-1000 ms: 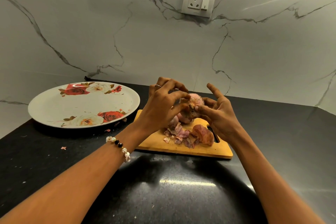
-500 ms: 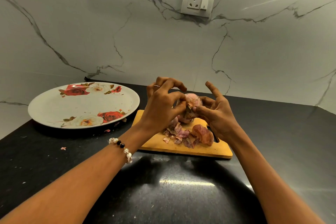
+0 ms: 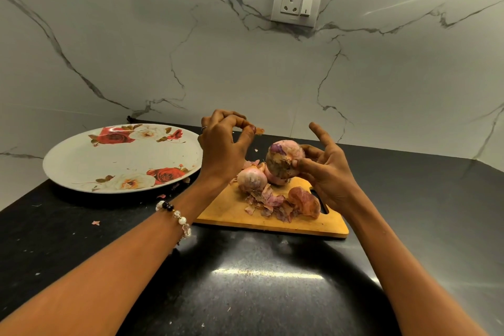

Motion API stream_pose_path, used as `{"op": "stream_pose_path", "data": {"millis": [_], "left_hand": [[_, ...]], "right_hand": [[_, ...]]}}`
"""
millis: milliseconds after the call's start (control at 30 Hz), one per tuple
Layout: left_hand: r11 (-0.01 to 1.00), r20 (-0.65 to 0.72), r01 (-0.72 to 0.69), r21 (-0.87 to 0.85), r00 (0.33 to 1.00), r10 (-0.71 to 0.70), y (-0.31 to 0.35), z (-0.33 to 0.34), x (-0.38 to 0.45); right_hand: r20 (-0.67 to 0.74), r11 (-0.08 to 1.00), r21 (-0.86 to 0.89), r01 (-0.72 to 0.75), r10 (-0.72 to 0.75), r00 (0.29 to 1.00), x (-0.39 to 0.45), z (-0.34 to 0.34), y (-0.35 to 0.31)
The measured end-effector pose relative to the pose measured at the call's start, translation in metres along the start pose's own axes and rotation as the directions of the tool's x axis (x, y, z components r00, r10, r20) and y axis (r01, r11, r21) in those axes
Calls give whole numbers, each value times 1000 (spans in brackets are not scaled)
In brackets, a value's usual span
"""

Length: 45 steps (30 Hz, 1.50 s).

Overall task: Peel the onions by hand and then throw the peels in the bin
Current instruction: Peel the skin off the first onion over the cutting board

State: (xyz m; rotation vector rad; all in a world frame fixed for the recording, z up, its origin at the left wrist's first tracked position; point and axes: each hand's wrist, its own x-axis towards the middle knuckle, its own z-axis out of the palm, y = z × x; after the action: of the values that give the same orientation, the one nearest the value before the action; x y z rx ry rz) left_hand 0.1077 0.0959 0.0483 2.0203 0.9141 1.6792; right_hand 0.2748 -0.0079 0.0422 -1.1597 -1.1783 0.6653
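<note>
My right hand [image 3: 328, 172] holds a partly peeled onion [image 3: 283, 158] above the wooden cutting board [image 3: 229, 210], thumb and fingers curled round it. My left hand [image 3: 223, 144] is raised to the left of that onion and pinches a small scrap of peel [image 3: 259, 131] between thumb and fingertips. Two more onions lie on the board, one pale [image 3: 252, 179] and one mostly hidden behind the held onion [image 3: 274, 179]. A pile of pink and brown peels [image 3: 283, 204] lies on the board in front of them.
A large floral plate [image 3: 81, 163] sits on the black counter [image 3: 259, 294] to the left of the board. Small peel bits [image 3: 95, 222] are scattered near it. A marble wall with a socket [image 3: 296, 3] stands behind. No bin is in view.
My left hand has pulled up and to the left, away from the onion, with a scrap of peel. My right hand has kept hold of the onion, now uncovered.
</note>
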Motion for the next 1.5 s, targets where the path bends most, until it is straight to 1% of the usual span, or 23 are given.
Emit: {"op": "stream_pose_path", "data": {"millis": [100, 167, 267, 367, 433, 500, 600, 667, 700, 800, 900, 1067, 1167, 1300, 1367, 1500], "left_hand": [[997, -31, 70, -18, 997, -71, -1, -5, 4], [998, 18, 54, -33, 998, -53, -2, -8, 4], [998, 144, -37, -45, 989, 43, 1, -9, 0], [980, 210, -192, -57, 957, 200, -1, -7, -3], [943, 242, -330, -44, 912, 330, -3, -5, -4], [898, 294, -438, -38, 854, 429, -3, -4, -4], [806, 357, -592, 4, 753, 552, -3, -3, -6], [739, 405, -673, 33, 685, 606, -4, -2, -7], [721, 425, -692, 31, 662, 617, -4, -3, -7], [694, 451, -720, 4, 621, 641, -1, -6, -6], [657, 461, -753, -13, 579, 673, 2, -9, -6], [570, 426, -822, 4, 517, 742, 10, -10, -10], [520, 379, -851, 76, 507, 774, 10, -6, -12], [544, 358, -833, 103, 542, 761, 7, -2, -15], [593, 353, -800, 93, 584, 731, 7, -1, -16], [722, 328, -687, 87, 704, 630, 4, 3, -17]], "right_hand": [[11, 1000, 17, 6, -7, 1000, 0, -1, 0], [17, 1000, 22, 3, -4, 1000, -1, -1, -1], [16, 1000, 16, -9, 9, 1000, -1, 0, -2], [10, 1000, 11, -20, 19, 1000, 0, 0, -2], [4, 999, 9, -33, 33, 999, 0, 0, -2], [14, 999, 8, -47, 47, 999, -1, 1, -3], [52, 998, -3, -58, 59, 997, -3, 1, -3], [69, 998, -19, -64, 66, 995, -3, 1, -3], [75, 997, -30, -68, 70, 995, -3, 1, -3], [95, 995, -54, -85, 90, 991, -3, 2, -2], [105, 994, -38, -103, 106, 989, -3, 1, -1], [107, 994, -2, -110, 109, 988, -3, -1, -2], [106, 995, 11, -96, 95, 990, -3, -1, -2], [110, 995, 17, -101, 98, 989, -4, 2, -3], [102, 995, 30, -100, 96, 990, -4, 3, -4], [86, 997, 40, -73, 69, 994, -3, 3, -5]]}}
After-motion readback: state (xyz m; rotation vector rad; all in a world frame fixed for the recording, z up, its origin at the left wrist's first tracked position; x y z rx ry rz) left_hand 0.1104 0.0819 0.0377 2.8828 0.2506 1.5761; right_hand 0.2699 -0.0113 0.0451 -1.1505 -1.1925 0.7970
